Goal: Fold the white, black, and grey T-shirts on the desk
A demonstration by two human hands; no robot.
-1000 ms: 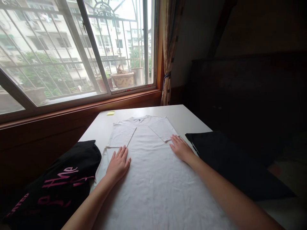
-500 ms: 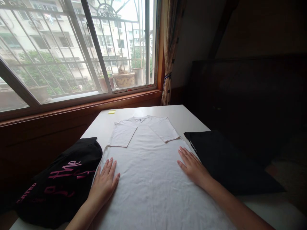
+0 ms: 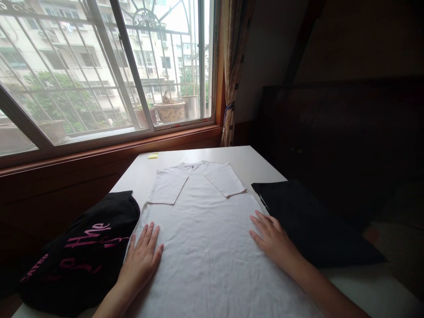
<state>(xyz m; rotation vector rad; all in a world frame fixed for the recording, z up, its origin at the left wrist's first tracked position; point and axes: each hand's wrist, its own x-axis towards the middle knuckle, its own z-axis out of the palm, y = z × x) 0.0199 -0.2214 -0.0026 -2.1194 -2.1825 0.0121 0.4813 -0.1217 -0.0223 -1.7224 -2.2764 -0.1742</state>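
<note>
A white T-shirt [image 3: 202, 229] lies spread on the white table [image 3: 238, 154], its neckline at the far end and both short sleeves folded inward over the front. Flat on the shirt's left side rests my left hand [image 3: 141, 254], fingers stretched out and holding nothing. My right hand [image 3: 273, 236] is at the shirt's right edge, its fingers apart and slightly bent, touching the cloth. The lower end of the shirt runs out of view.
Left of the shirt lies a black garment [image 3: 79, 251] with pink lettering. Dark folded cloth [image 3: 318, 225] lies on the right. A yellow sticky note [image 3: 153, 156] is near the table's far left corner. Beyond are a barred window [image 3: 99, 66] and a tied curtain [image 3: 231, 88].
My right hand has shifted slightly outward and toward me, with its fingers a little more bent. The left hand stays nearly in place, and the shirt looks the same.
</note>
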